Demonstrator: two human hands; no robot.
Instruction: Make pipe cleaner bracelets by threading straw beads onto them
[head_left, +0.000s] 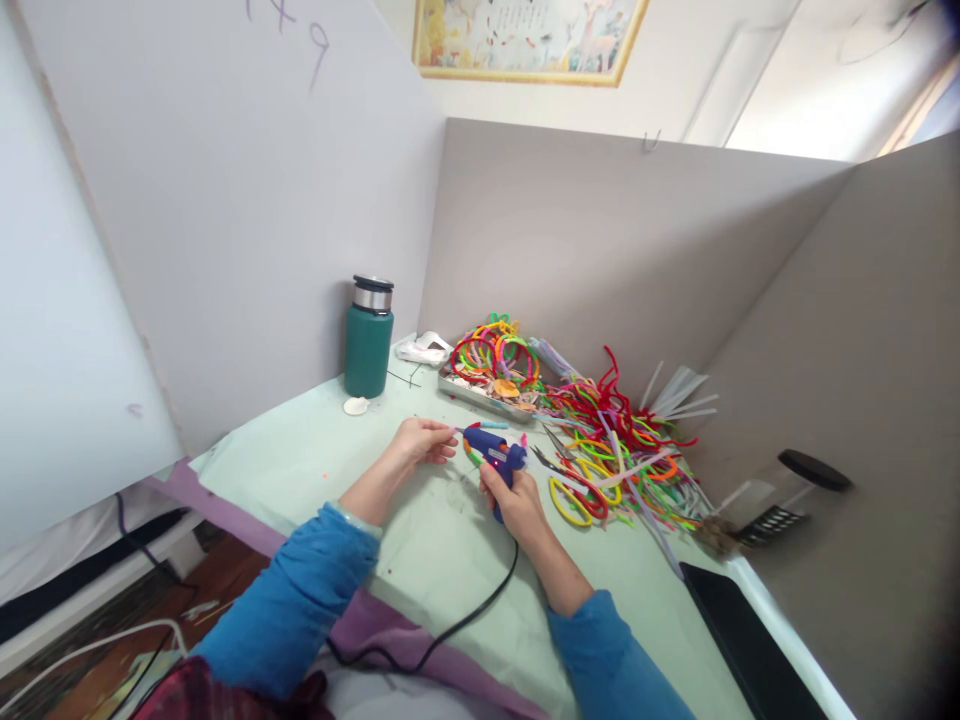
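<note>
My right hand [517, 500] is wrapped round the handle of a blue hot glue gun [491, 447], whose nozzle points left. A black cord runs from the handle down over the table's front edge. At the nozzle end, my left hand [424, 443] has its fingers pinched together; what they hold is too small to make out. Just below the gun's barrel shows a curved green and orange strip [472, 455], partly hidden by the gun. To the right of the gun lie scissors with red handles [595, 500] and scissors with yellow handles [570, 503].
A metal tray [487, 400] holds coloured rings and scraps. Beside it spreads a heap of pipe cleaners [615, 415]. A green bottle [367, 350] stands at the back left, near a white round piece [356, 406]. A black flat object [742, 630] lies at the right edge. Grey partitions [600, 230] enclose the table.
</note>
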